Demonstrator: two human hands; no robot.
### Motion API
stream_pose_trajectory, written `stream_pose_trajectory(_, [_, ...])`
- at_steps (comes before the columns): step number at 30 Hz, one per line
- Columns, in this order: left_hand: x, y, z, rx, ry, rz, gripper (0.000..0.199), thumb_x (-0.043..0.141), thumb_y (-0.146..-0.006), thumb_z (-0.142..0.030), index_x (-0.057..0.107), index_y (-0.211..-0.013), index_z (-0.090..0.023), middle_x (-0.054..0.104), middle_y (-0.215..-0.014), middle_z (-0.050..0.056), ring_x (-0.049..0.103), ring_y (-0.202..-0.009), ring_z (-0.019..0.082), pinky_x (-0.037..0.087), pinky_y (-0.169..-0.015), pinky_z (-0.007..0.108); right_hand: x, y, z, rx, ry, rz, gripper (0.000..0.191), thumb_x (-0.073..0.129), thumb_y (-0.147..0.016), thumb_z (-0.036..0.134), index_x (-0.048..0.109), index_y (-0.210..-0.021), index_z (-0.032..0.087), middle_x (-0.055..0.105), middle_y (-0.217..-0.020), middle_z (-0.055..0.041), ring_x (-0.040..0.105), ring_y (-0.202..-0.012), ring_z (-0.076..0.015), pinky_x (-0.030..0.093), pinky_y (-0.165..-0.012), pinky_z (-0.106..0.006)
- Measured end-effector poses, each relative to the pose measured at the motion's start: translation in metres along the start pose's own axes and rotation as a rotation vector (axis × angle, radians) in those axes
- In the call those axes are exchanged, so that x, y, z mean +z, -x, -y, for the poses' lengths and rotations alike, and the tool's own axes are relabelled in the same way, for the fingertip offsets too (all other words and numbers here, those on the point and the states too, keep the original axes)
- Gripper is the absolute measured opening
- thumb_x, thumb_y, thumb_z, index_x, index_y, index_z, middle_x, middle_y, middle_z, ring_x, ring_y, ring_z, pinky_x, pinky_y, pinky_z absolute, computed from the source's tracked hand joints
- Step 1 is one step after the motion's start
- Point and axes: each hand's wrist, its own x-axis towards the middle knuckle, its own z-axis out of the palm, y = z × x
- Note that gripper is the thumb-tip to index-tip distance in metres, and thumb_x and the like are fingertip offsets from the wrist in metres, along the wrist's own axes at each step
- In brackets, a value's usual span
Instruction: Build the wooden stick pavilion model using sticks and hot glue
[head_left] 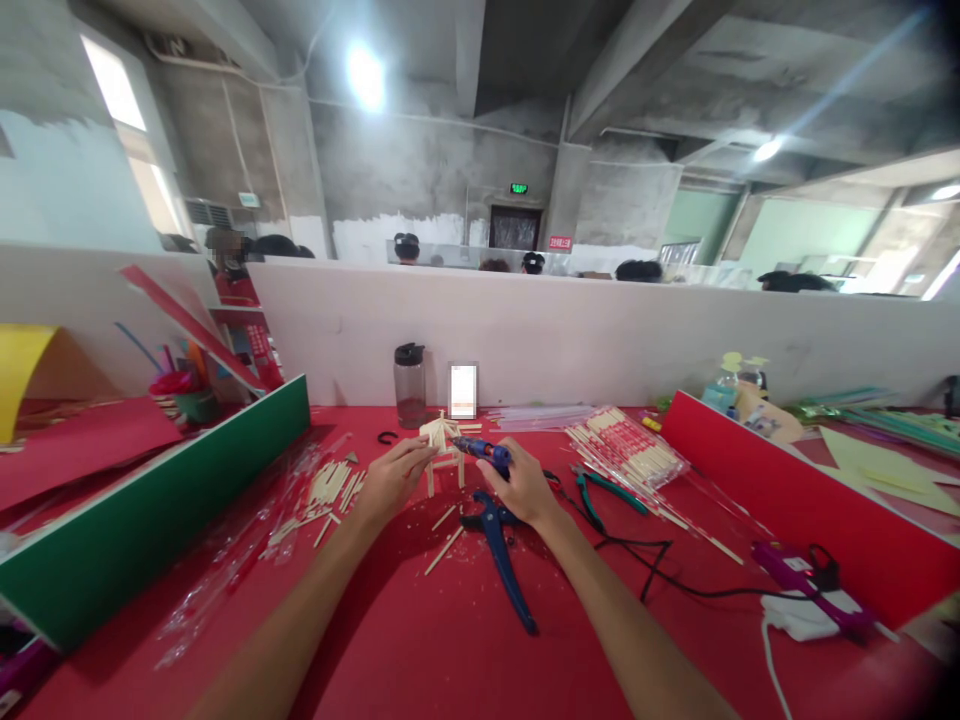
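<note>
A small structure of pale wooden sticks point(445, 432) stands on the red table, its legs upright. My left hand point(399, 474) is closed at its left side, fingers pressed together against the sticks. My right hand point(521, 480) grips a blue glue gun point(489, 454), its nozzle pointing left and touching or very near the structure. Below the glue gun lies a blue pipe cutter point(504, 565). Loose sticks point(448, 548) and crumbs are scattered beside it. Cut stick pieces point(330, 485) are piled to the left of my left hand.
Green-handled pliers point(611, 492), a black cable point(660, 580) and packs of sticks point(630, 447) lie to the right. A bottle point(409, 385) stands at the back. Green point(172, 510) and red point(795, 500) boards flank the work area. People's heads show beyond the white partition point(525, 330).
</note>
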Motion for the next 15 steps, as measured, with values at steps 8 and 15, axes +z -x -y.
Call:
stream_pose_trajectory(8, [0.0025, 0.0014, 0.0011, 0.002, 0.016, -0.031, 0.022, 0.053, -0.097, -0.029, 0.075, -0.102, -0.026, 0.076, -0.104, 0.004, 0.072, -0.097, 0.017, 0.057, -0.09, 0.028, -0.0049, 0.0095, 0.0001, 0.017, -0.068, 0.057, 0.025, 0.054, -0.094, 0.046, 0.05, -0.085, 0.023, 0.057, -0.074, 0.0006, 0.059, -0.07, -0.0187, 0.044, -0.068, -0.029])
stream_pose_trajectory(15, [0.0034, 0.0007, 0.0008, 0.03, 0.042, -0.078, 0.019, 0.057, -0.095, -0.025, 0.075, -0.1, -0.025, 0.076, -0.103, 0.003, 0.072, -0.097, 0.016, 0.057, -0.091, 0.027, 0.0018, 0.01, -0.0015, 0.022, 0.014, 0.02, 0.025, 0.053, -0.095, 0.045, 0.052, -0.086, 0.022, 0.061, -0.078, -0.0024, 0.062, -0.076, -0.0209, 0.046, -0.074, -0.031])
